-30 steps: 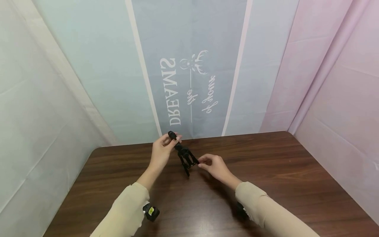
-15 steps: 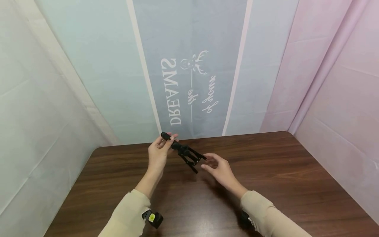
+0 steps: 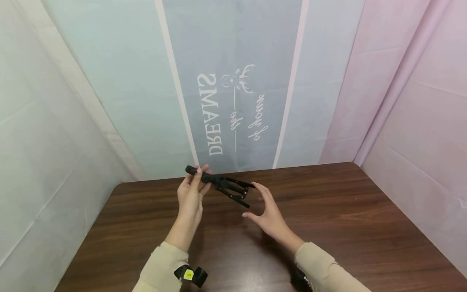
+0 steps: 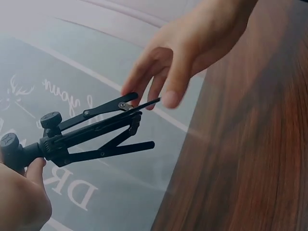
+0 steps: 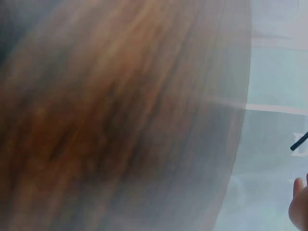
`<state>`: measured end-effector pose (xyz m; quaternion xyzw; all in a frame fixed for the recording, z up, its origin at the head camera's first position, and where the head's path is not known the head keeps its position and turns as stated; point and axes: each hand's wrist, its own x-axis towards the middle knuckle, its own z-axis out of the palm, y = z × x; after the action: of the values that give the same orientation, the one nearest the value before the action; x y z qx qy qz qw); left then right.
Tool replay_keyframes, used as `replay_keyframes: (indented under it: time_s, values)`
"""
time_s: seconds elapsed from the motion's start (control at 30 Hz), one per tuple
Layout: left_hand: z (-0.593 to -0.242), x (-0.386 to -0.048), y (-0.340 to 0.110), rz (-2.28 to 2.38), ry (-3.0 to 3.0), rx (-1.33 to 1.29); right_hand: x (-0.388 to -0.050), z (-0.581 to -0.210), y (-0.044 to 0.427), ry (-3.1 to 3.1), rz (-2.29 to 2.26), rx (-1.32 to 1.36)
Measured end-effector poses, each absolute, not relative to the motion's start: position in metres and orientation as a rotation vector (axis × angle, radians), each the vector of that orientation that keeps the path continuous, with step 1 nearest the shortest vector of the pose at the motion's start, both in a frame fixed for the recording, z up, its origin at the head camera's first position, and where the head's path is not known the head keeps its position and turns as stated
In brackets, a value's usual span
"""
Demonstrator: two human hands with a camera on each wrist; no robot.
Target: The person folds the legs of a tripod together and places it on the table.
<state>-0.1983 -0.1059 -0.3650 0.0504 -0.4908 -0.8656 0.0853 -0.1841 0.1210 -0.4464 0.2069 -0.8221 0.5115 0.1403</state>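
A small black tripod [image 3: 220,183] is held above the table, tilted almost level, its legs partly spread and pointing right. My left hand [image 3: 189,198] grips it by the end opposite the legs, the thumb lying along it. In the left wrist view, two round knobs and the braces of the tripod [image 4: 91,129] show near the left hand [image 4: 21,199]. At the leg tips is my right hand [image 3: 270,215], thumb and fingers spread apart. Its forefinger is at the tip of the far leg; whether it touches is unclear. The right wrist view shows only one leg tip [image 5: 299,141] of the tripod.
A dark brown wooden table [image 3: 328,219] lies below both hands. Behind it hangs a printed cloth backdrop [image 3: 251,48] with mirrored lettering, and pale cloth walls [image 3: 47,121] stand at the sides. A black wrist camera [image 3: 191,275] sits by the left sleeve.
The tripod has swung from steep to nearly level, its held end moving left and its legs rising to the right. My right hand has let go of a leg and its fingers have spread.
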Motion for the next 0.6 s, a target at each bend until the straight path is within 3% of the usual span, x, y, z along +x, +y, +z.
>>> replay_keyframes:
  time_s: [0.6]
  values:
    - [-0.368,-0.184,-0.119,-2.618,-1.416,0.06,-0.171,-0.425,0.131,-2.342,1.313,0.709]
